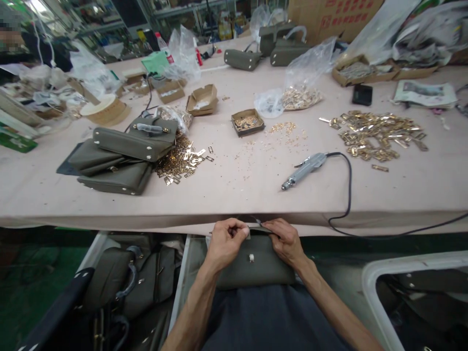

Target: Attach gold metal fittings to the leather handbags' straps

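A dark olive bag (pixel 256 268) rests on my lap against the table's front edge, with a small pale clasp (pixel 251 258) on its face. My left hand (pixel 227 242) is at the bag's top left edge, thumb and fingertips pinched together; whatever lies between them is too small to make out. At the top right edge, my right hand (pixel 285 240) has its fingers closed on the bag's rim. Just beyond the hands, a grey electric screwdriver (pixel 305 169) lies on the table.
Olive bags (pixel 124 151) are stacked at the left beside gold metal plates (pixel 183 158). More gold pieces (pixel 382 134) lie at the right. A small box (pixel 247 122) stands mid-table. Bins (pixel 373 273) flank my lap, and the black cord (pixel 350 183) crosses the table's right front edge.
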